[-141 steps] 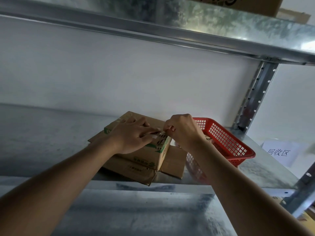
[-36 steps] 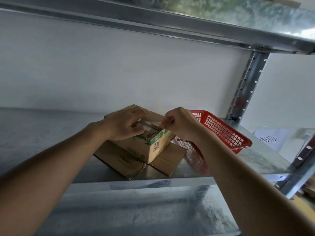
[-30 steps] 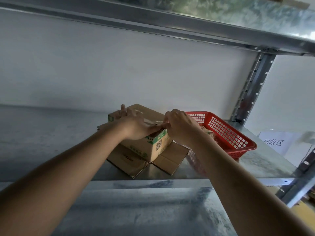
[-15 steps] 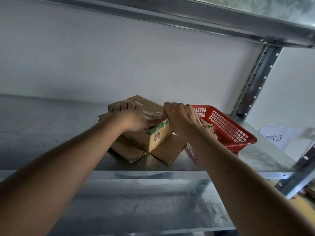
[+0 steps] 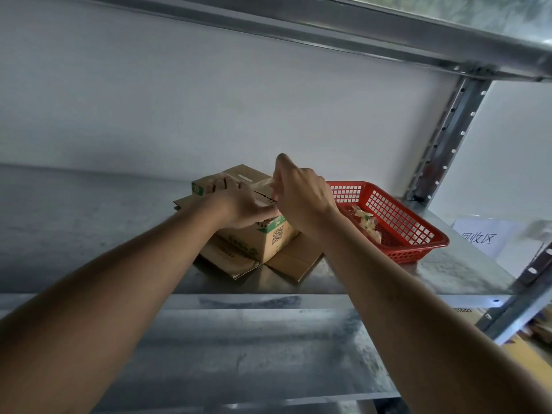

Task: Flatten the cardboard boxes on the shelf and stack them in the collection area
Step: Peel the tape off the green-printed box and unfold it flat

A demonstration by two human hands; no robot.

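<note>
A small brown cardboard box (image 5: 263, 240) with green print and a QR code stands on the metal shelf (image 5: 89, 228), its lower flaps splayed flat around it. My left hand (image 5: 239, 204) presses down on the box top, fingers spread over it. My right hand (image 5: 298, 195) is raised just above the top's right edge, pinching a strip of clear tape (image 5: 264, 184) that lifts off the box seam. The seam under the tape shows as a dark slit.
A red plastic basket (image 5: 418, 237) with crumpled tape scraps sits right of the box. A white paper sign (image 5: 481, 234) with printed characters lies further right. A shelf upright (image 5: 445, 138) rises behind the basket. Another shelf beam runs overhead.
My right hand has risen and pulled the tape strip up off the box top. My left hand stays pressed on the box. The camera view has tilted a little.
</note>
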